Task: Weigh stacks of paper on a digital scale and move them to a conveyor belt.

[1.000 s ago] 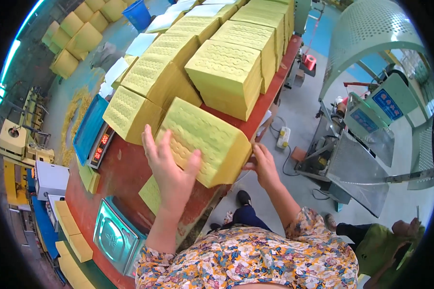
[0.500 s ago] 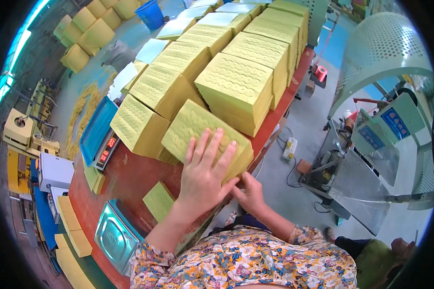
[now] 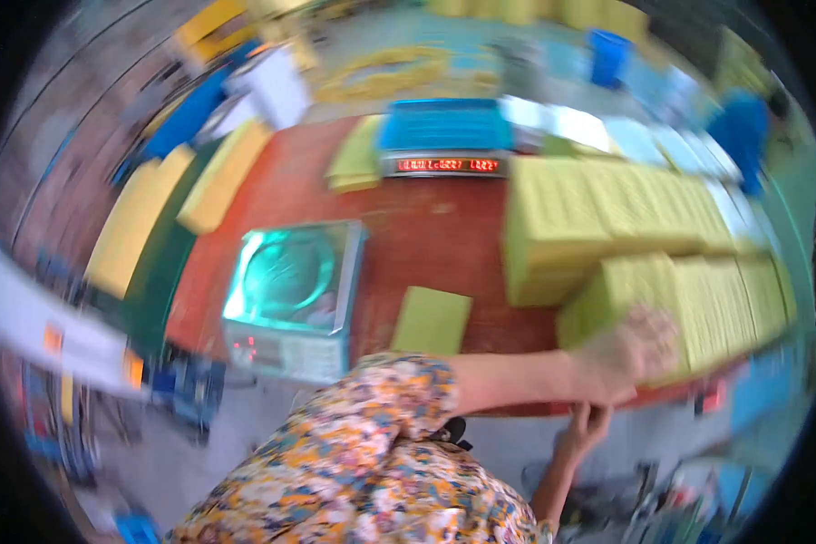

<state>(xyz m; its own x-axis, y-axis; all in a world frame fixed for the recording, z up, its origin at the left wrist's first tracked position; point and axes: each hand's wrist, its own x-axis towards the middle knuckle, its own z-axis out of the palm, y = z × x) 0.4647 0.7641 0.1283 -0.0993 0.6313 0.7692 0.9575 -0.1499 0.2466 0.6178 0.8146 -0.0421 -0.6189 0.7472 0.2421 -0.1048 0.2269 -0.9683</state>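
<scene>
My left forearm [image 3: 517, 379] reaches right across the front of the red table. At its end my left hand [image 3: 639, 349] rests against the near block of yellow joss paper [image 3: 612, 286], its fingers smeared by motion. My right hand [image 3: 585, 433] is lower, just under the table's front edge, with thumb and fingertips pointing up beside the left wrist. Whether it touches paper cannot be made out. Behind the near block stands a further row of yellow joss paper blocks [image 3: 553, 222]. A small flat yellow pad [image 3: 433, 320] lies on the table left of my hands.
A scale with a shiny metal pan [image 3: 290, 281] stands at the table's near left. Another scale with a blue tray [image 3: 444, 125] and red digits is at the far edge, beside yellow slabs [image 3: 357, 154]. Farther back are a blue bin [image 3: 609, 59] and a person in blue [image 3: 743, 136].
My view has swung left, so the table now runs across it and the picture is blurred. Both hands stay by the near block; the left hand's fingers, spread on its top before, are now smeared.
</scene>
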